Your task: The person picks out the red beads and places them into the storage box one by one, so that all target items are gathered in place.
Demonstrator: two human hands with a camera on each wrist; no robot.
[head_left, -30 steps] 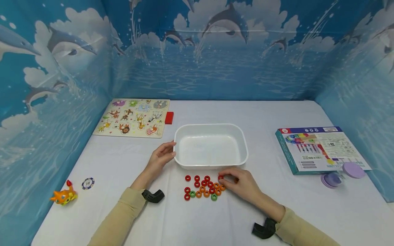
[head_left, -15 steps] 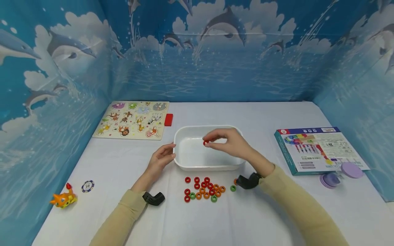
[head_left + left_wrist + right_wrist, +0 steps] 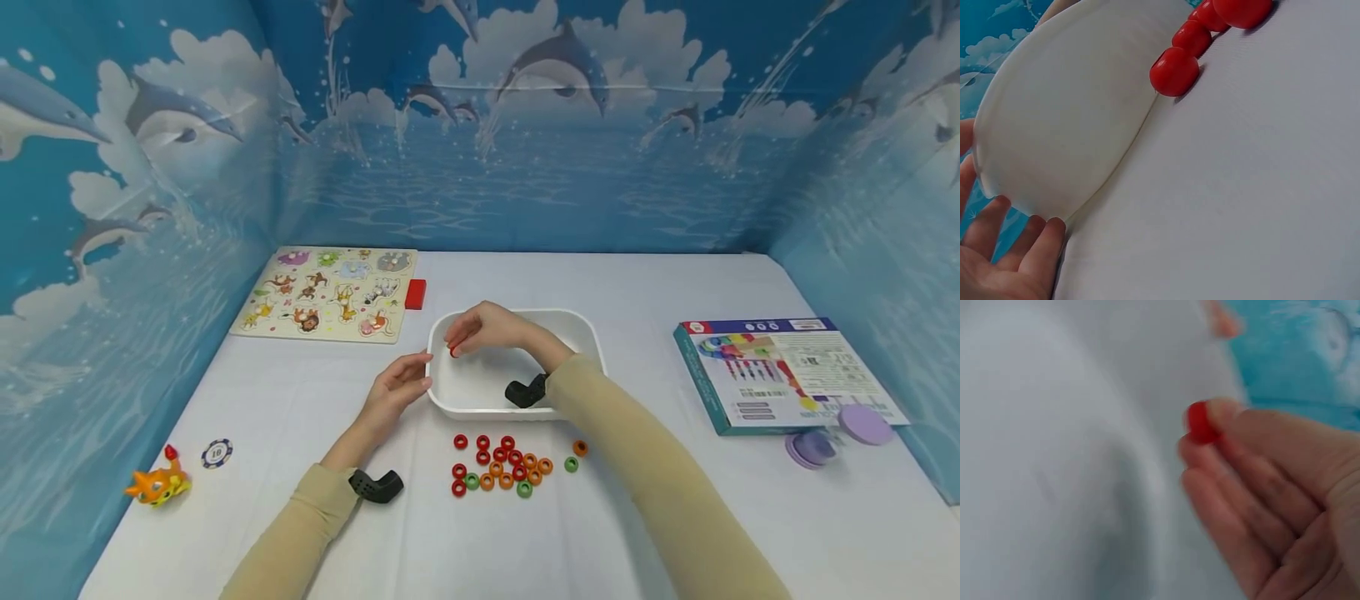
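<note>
Plainly, a white-covered table [image 3: 525, 550] fills the lower scene, with a blue cloth backdrop [image 3: 495, 192] of printed dolphins, clouds and water round its far edge and both sides. Clock places are taken from the middle of the white tray [image 3: 480, 387], as the head view shows it. An animal puzzle board [image 3: 322, 293] lies at ten o'clock, a red block [image 3: 416, 294] touching or just beside its edge; a printed box [image 3: 795, 367] lies at three, with a purple-lidded item [image 3: 813, 448] near its lower corner. At eight are a poker chip [image 3: 217, 453] and an orange toy [image 3: 159, 483]. Red, orange and green beads [image 3: 495, 468] are scattered between five and seven, outside the tray.

The right hand [image 3: 487, 325] pinches one red bead [image 3: 453, 352] between thumb and fingers over the tray, toward ten o'clock. It looks small and bright, seemingly rounded, though the right wrist view is blurred. The left hand [image 3: 396, 390], fingers apart and loosely extended, touches the tray's rim at nine
</note>
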